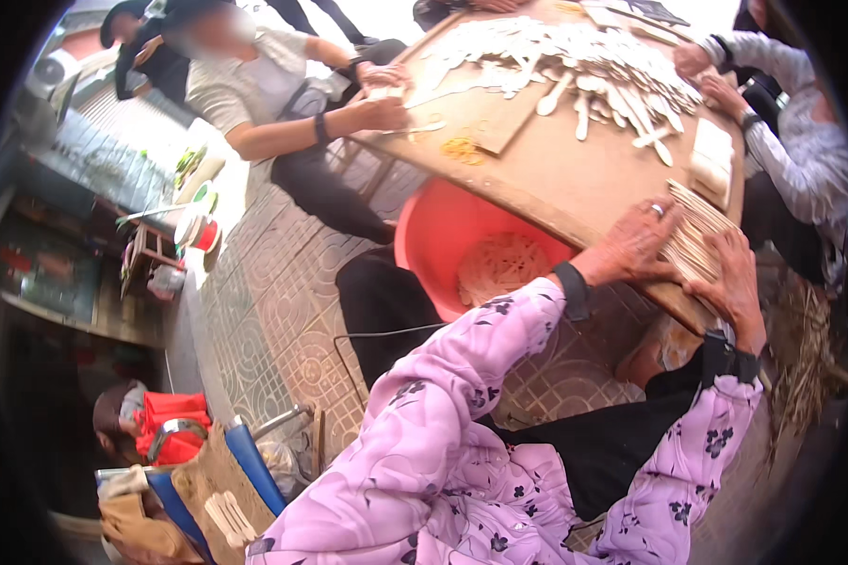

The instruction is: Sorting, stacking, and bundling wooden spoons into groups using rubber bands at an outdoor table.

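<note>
A row of pale wooden spoons [695, 231], packed side by side, lies at the table's near right corner. My left hand [639, 237], wearing a ring, grips its left side, and my right hand [733, 282] closes on the near right side. Some of the spoons are hidden under my fingers. Just beyond them sits another pale stacked bundle [712, 160]. Farther back, a big heap of loose wooden spoons [575, 66] spreads over the brown table [537, 179].
Below the table's edge stands a red basin [424, 231] with pale pieces in it. A person [283, 94] at the left handles pale pieces; another person [791, 122] sits at the right. A flat board [518, 122] lies on the table. Behind me are blue-framed seating [245, 461] and a red bag [174, 424].
</note>
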A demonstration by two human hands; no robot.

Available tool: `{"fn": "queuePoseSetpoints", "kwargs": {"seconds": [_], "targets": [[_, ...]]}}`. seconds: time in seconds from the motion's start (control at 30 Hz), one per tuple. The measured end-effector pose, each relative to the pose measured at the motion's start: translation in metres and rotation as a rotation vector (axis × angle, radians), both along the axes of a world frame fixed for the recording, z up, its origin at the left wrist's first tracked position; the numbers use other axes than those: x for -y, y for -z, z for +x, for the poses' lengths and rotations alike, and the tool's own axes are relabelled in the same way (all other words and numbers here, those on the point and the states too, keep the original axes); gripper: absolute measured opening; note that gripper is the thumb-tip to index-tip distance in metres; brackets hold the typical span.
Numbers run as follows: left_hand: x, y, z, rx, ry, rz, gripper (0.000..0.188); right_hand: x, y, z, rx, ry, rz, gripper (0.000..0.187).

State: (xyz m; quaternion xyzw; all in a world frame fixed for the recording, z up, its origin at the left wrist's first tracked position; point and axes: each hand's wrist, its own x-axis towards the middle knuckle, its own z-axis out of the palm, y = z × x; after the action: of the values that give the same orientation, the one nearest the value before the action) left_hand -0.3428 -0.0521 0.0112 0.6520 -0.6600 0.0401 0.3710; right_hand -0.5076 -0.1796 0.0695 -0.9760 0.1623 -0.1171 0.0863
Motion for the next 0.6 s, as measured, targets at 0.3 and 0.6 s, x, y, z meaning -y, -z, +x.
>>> {"fn": "queuePoseSetpoints", "kwargs": {"seconds": [0.3,0.6], "targets": [[0.006,0.033,0.010,-0.008,-0.098,-0.126,0.088,0.007,0.020,0.014,-0.016,-0.074,-0.137,0.072],[0.038,0.066,0.008,-0.163,-0.128,-0.070,0.106,0.065,0.066,0.017,-0.095,-0.231,-0.308,0.062]]}}
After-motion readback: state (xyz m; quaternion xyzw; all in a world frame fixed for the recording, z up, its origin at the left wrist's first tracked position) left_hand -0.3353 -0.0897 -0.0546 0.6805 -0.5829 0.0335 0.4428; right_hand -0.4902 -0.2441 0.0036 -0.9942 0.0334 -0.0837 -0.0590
